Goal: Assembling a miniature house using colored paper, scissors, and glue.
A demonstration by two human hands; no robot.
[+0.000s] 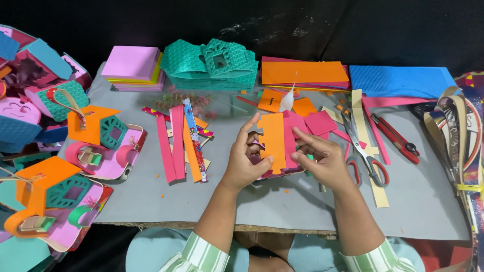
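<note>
From the head camera, looking down at a grey work board (282,201), the person's left hand (245,162) and right hand (322,160) meet over the middle of it, both pinching a notched orange card piece (273,142) that stands upright between them. The left thumb and fingers grip its left edge and the right fingertips press on from the other side, seemingly so the orange piece lies flat against a pink card piece (291,141) just behind it; what the hands hide lower down cannot be told. Supplies sit within arm's reach. Loose pink and orange strips with a patterned ruler (194,138) lie just left of the hands, and scissors (367,153) with red handles and a red cutter knife (396,137) rest to the right, handles toward the person — easy to pick up. Along the far edge, sheets are sorted by colour: a pink stack (132,64), teal embossed cut-outs (212,63), an orange stack (302,73), a blue sheet (401,80). Finished little paper houses (75,156) crowd the left side, off the working space.
</note>
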